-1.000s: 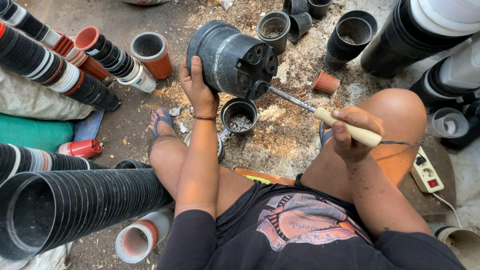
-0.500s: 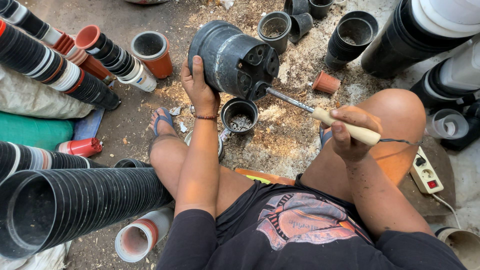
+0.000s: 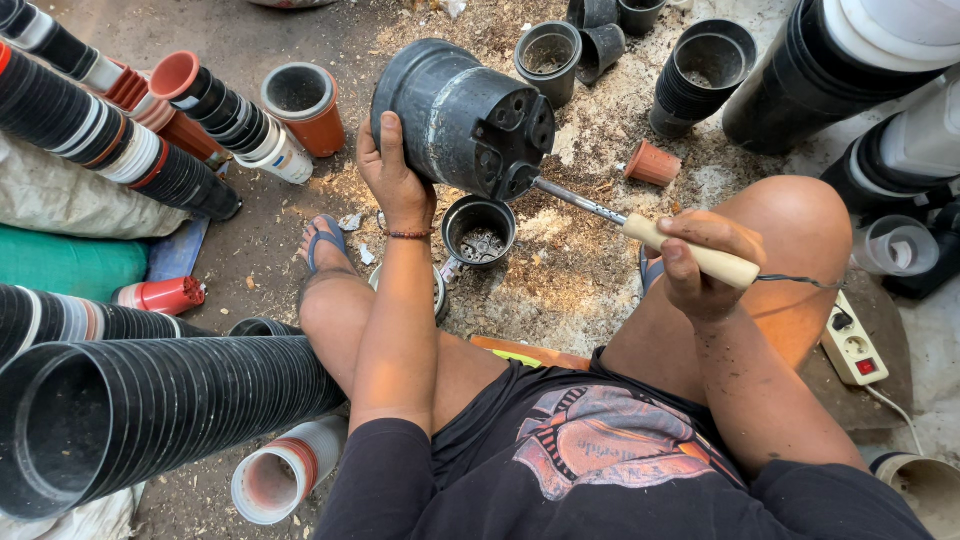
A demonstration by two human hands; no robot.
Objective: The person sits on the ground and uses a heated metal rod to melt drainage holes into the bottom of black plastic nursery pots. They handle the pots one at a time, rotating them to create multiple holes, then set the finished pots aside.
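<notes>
My left hand grips the side of a large black plastic pot that lies tilted on its side, its holed bottom facing right. My right hand is closed around the pale wooden handle of a corded hot iron tool. The tool's metal tip touches the lower edge of the pot's bottom. Below the pot stands a small black pot with plastic bits inside.
Long stacks of nested black pots lie at my left, with orange and white ones farther back. More black pots stand at the top right. A white power strip lies by my right knee. Shavings cover the ground.
The pot has turned slightly in my left hand, and the tool tip has shifted along the bottom edge. Both hands stay in much the same place.
</notes>
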